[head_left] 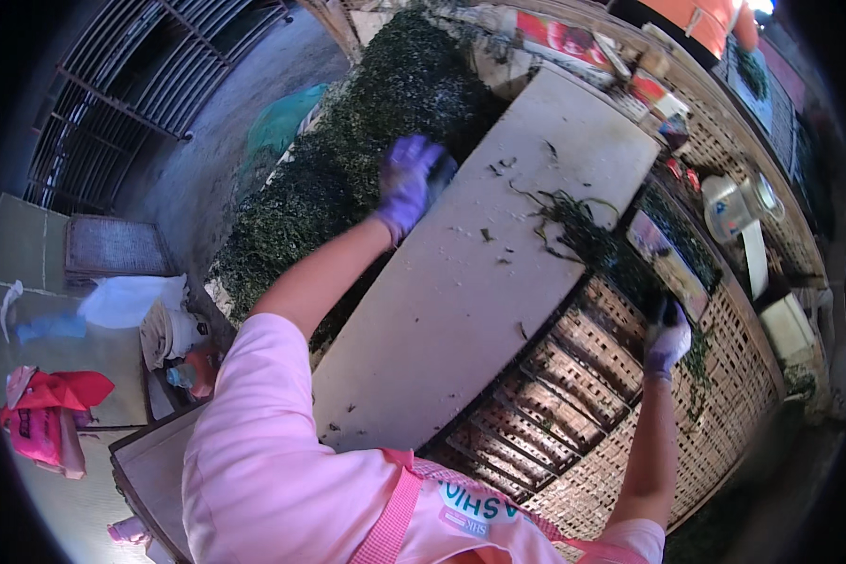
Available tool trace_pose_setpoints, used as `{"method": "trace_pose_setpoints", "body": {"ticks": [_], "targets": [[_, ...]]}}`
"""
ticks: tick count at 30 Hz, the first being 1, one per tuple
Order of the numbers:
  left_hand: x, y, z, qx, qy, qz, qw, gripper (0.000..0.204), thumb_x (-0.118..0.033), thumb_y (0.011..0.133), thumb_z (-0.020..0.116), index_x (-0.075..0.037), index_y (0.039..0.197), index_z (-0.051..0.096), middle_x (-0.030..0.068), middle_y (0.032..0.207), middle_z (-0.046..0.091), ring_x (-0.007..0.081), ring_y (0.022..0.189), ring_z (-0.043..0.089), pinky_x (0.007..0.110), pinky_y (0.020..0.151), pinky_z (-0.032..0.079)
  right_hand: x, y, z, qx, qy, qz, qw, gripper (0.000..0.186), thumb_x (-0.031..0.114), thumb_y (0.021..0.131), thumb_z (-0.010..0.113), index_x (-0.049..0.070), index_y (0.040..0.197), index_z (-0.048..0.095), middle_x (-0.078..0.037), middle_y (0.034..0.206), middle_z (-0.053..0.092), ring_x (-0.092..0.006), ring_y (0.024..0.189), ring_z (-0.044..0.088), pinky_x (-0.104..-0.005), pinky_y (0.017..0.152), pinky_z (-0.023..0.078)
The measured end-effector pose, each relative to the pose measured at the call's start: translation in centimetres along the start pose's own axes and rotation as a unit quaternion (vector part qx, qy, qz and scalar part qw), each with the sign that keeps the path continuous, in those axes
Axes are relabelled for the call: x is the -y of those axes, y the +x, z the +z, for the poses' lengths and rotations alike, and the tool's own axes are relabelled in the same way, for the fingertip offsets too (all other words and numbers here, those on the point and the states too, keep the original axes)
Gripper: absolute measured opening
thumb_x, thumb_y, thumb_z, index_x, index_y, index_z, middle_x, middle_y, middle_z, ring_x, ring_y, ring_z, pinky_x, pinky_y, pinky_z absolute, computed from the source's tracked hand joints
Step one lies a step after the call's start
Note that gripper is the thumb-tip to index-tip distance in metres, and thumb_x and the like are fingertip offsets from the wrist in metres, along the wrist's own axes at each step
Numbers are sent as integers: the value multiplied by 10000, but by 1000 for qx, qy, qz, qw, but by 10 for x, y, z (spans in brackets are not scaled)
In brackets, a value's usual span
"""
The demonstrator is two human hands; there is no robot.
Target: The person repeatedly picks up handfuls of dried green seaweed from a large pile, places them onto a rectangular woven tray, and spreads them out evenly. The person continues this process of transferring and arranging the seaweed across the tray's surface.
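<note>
My left hand [410, 188], in a purple glove, is over the near edge of a big heap of dark green leafy strands [376, 103], beside a pale board [461, 310]. It is slightly blurred; its fingers look apart, and I see nothing held. My right hand [667, 346], gloved in purple and white, is over a woven tray [714, 404]. Its fingers curl in among dark strands, and what they hold is hidden. A loose clump of green strands [583, 230] trails from the board onto the tray. Near the right hand lies a flat, narrow printed piece [667, 263].
A clear plastic jug [724, 207] stands on the right. At the top right is another person in orange [696, 19]. Metal racks [141, 94] stand at the upper left. Red cloth [61, 390] and a white sack [136, 299] lie at the left.
</note>
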State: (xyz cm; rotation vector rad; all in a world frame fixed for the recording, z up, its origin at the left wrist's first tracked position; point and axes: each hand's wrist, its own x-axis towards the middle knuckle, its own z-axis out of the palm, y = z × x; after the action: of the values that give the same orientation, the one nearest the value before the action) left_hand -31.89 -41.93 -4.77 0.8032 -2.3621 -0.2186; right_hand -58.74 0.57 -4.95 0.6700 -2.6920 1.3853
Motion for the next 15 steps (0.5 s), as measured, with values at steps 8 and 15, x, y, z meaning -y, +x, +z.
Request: {"method": "trace_pose_setpoints", "body": {"ticks": [8,15], "targets": [[34,99,107,183,-159,-193,951,399,-312,960,405,-57,1208,587,195,1329,533,341,1196,523,439,1001,408,-31,13,4,14,139,40,989,254,177,914,648,-17,1075,677,-63,948,719,-105,825,604,-258,787,480],[39,89,15,221,-50,-139,964,316,-345,867,587,-64,983,671,158,909,693,278,877,668,387,824,505,-31,4,0,6,128,50,991,209,72,903,577,-29,1054,680,-40,972,694,-107,838,613,-249,800,491]]}}
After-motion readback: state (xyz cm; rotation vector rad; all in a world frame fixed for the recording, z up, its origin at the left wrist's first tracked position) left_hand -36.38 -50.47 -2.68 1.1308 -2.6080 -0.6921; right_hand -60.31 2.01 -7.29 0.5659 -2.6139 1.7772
